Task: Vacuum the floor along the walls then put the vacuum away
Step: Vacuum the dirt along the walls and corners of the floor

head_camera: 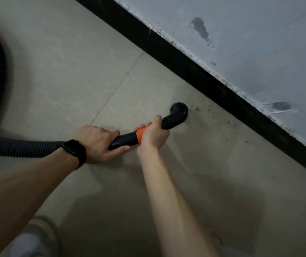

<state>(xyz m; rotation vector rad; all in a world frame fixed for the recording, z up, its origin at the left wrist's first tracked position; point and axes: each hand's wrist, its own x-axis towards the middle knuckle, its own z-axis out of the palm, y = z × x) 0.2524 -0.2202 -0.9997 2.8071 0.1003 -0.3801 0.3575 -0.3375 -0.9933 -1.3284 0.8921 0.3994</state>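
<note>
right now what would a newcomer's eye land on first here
Both hands on the black vacuum nozzle at centre: the left hand at its rear, the right hand over the orange band. Its round brush head meets the floor beside dark dirt specks along the black baseboard.

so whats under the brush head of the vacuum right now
The round brush head sits on the pale floor tile, beside dark specks of dirt near the black baseboard. Whatever lies directly beneath the bristles is covered, so any dirt there can't be seen.
</note>
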